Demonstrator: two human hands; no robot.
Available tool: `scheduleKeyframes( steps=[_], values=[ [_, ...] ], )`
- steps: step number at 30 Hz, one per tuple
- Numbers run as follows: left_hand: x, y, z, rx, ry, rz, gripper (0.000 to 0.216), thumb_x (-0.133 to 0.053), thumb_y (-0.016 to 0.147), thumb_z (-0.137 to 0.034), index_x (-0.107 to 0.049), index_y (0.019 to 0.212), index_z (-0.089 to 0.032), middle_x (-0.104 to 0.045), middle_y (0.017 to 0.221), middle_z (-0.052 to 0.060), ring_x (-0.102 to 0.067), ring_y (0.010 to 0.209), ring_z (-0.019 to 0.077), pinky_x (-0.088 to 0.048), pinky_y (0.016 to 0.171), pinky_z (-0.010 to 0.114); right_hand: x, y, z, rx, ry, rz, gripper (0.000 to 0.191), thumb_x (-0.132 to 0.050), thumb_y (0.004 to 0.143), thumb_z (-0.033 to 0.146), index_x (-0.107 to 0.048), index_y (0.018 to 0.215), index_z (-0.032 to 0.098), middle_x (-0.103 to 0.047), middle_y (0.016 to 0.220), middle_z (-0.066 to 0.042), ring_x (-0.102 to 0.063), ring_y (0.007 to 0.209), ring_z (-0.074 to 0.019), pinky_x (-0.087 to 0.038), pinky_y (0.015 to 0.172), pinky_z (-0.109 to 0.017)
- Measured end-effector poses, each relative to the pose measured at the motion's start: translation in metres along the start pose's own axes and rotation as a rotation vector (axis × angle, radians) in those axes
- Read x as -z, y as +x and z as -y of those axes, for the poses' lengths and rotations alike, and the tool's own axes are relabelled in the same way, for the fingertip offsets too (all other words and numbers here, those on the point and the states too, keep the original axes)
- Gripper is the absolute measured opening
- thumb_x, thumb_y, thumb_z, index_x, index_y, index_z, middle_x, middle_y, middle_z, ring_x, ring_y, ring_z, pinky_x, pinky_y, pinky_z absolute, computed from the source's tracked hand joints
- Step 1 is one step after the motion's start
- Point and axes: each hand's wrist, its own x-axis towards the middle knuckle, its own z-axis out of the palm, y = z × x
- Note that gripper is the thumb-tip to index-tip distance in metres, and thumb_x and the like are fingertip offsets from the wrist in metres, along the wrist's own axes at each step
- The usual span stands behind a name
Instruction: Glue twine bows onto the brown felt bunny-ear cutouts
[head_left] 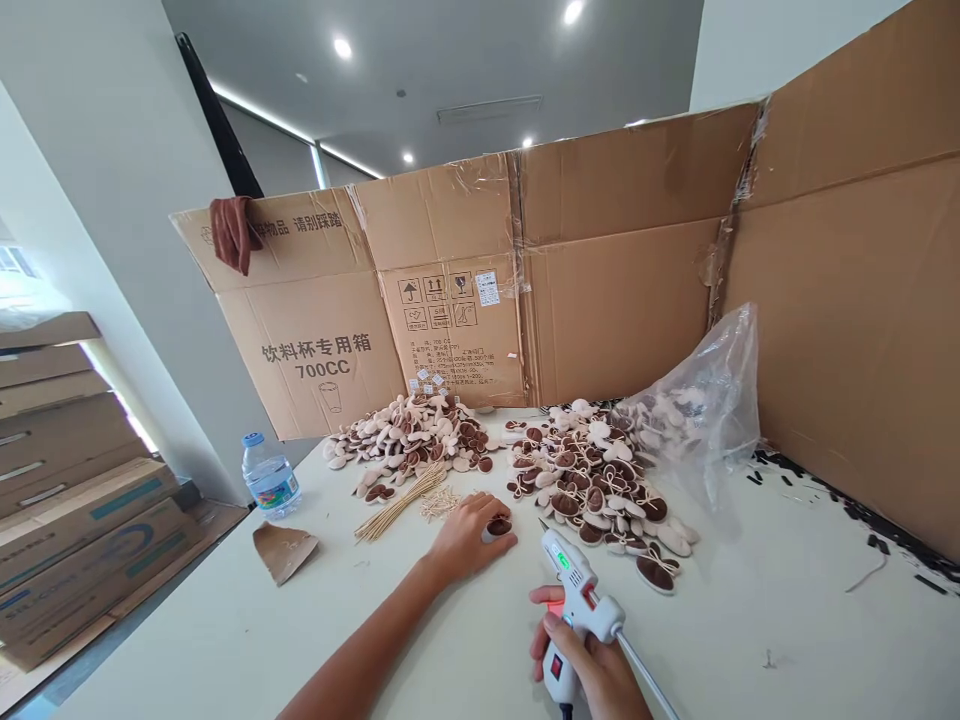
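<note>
My left hand (466, 542) rests on the white table with its fingers curled round a small brown-and-cream plush piece (498, 527), whose brown face shows beside the thumb. In my right hand (592, 668) is a white hot glue gun (576, 585) with a green light and a glue stick coming out of its back. Its nozzle points up and to the left, a little apart from the plush piece. Just beyond the gun lies a pile of brown-and-cream plush pieces (592, 475), many with thin cords tied on. Short cord pieces (441, 503) lie beyond my left hand.
Another heap of plush pieces (420, 430) lies at the back left, near a bundle of long thin cords (401, 505). A water bottle (270, 480) and a torn cardboard scrap (285, 552) are at left. A clear plastic bag (712, 400) stands before the cardboard wall (622, 300).
</note>
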Motion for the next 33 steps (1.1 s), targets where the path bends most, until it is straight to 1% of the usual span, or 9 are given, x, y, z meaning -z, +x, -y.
scheduleKeyframes(
  steps=[4,6,11,15,19,22,25,28,33],
  values=[
    [-0.001,-0.001,0.002,0.041,-0.004,-0.035,0.028,-0.070,0.088,-0.045,-0.066,0.106,-0.024,-0.069,0.101,0.005,-0.065,0.093,0.0221,-0.051,0.082,0.034,0.000,-0.001,0.003,0.002,0.005,0.013,0.062,-0.067,0.083,0.071,-0.065,0.112,0.016,-0.068,0.070,-0.003,-0.066,0.059,-0.0214,-0.048,0.060,-0.033],
    [0.000,-0.002,0.002,0.051,-0.010,-0.042,0.028,-0.069,0.088,-0.046,-0.066,0.106,-0.025,-0.068,0.106,0.005,-0.066,0.093,0.0218,-0.052,0.081,0.033,0.001,-0.002,0.004,0.004,0.003,0.012,0.061,-0.067,0.084,0.070,-0.065,0.113,0.016,-0.069,0.070,-0.003,-0.066,0.060,-0.0220,-0.048,0.062,-0.034],
    [0.002,-0.002,-0.001,0.020,0.009,-0.056,0.019,-0.065,0.090,-0.039,-0.067,0.103,-0.026,-0.067,0.110,0.007,-0.067,0.097,0.0226,-0.053,0.084,0.034,0.001,-0.002,0.002,-0.014,0.029,-0.002,0.059,-0.069,0.082,0.069,-0.066,0.111,0.017,-0.068,0.070,-0.003,-0.064,0.062,-0.0215,-0.048,0.065,-0.034],
    [0.004,-0.002,-0.005,-0.012,0.038,-0.082,0.019,-0.064,0.090,-0.036,-0.068,0.105,-0.026,-0.067,0.111,0.008,-0.065,0.101,0.0238,-0.053,0.089,0.036,0.002,-0.002,-0.001,-0.020,0.007,-0.002,0.058,-0.067,0.084,0.069,-0.065,0.112,0.018,-0.068,0.072,-0.004,-0.064,0.063,-0.0217,-0.048,0.064,-0.034],
    [0.005,-0.001,-0.006,-0.028,0.066,-0.071,0.021,-0.062,0.090,-0.035,-0.069,0.108,-0.026,-0.067,0.109,0.009,-0.064,0.100,0.0242,-0.053,0.089,0.037,0.003,-0.002,-0.002,-0.008,-0.015,-0.007,0.059,-0.066,0.085,0.069,-0.065,0.114,0.017,-0.068,0.073,-0.004,-0.064,0.063,-0.0225,-0.048,0.060,-0.034],
    [0.004,-0.001,-0.006,-0.031,0.078,-0.065,0.022,-0.062,0.090,-0.034,-0.070,0.109,-0.027,-0.066,0.112,0.009,-0.064,0.100,0.0242,-0.053,0.088,0.037,0.001,-0.003,0.000,0.004,-0.028,-0.027,0.061,-0.066,0.084,0.070,-0.066,0.113,0.017,-0.068,0.071,-0.004,-0.065,0.062,-0.0225,-0.049,0.063,-0.035],
    [0.001,-0.002,-0.006,-0.024,0.060,-0.065,0.020,-0.061,0.091,-0.033,-0.072,0.106,-0.028,-0.065,0.113,0.008,-0.064,0.099,0.0230,-0.054,0.086,0.036,0.000,-0.004,0.003,0.003,-0.027,-0.038,0.060,-0.067,0.083,0.070,-0.066,0.112,0.017,-0.069,0.070,-0.004,-0.066,0.060,-0.0222,-0.050,0.064,-0.035],
    [-0.001,-0.001,-0.006,-0.004,0.025,-0.058,0.018,-0.061,0.091,-0.034,-0.073,0.103,-0.028,-0.064,0.113,0.007,-0.065,0.098,0.0214,-0.054,0.084,0.034,-0.002,-0.004,0.006,-0.005,-0.011,-0.043,0.061,-0.070,0.080,0.071,-0.066,0.110,0.017,-0.069,0.070,-0.004,-0.065,0.059,-0.0226,-0.049,0.061,-0.034],
    [-0.004,0.004,-0.007,0.056,0.041,-0.049,0.019,-0.064,0.090,-0.042,-0.073,0.095,-0.026,-0.061,0.108,0.007,-0.064,0.095,0.0216,-0.054,0.078,0.033,-0.002,-0.004,0.009,-0.021,0.009,-0.038,0.065,-0.072,0.077,0.072,-0.067,0.110,0.016,-0.069,0.068,-0.004,-0.066,0.058,-0.0224,-0.048,0.060,-0.034]
  ],
)
